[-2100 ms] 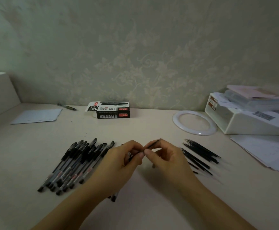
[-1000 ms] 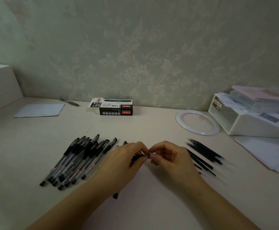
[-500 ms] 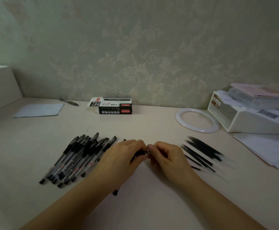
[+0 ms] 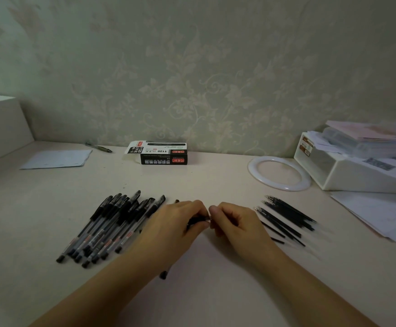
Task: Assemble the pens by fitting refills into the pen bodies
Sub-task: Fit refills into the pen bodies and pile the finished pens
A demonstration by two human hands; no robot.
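Both hands meet near the middle of the counter; the left hand has its fingers curled round a black pen body, the right hand pinches its metal tip end (small, hard to see); finished pens lie toward the left edge, loose refills toward the right.

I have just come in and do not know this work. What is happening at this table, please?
A person is assembling pens. The left hand grips a pen body, and the right hand pinches at its metal tip end; the refill itself is hidden. A row of pens lies to the left, loose black refills to the right, and a pen box by the wall.
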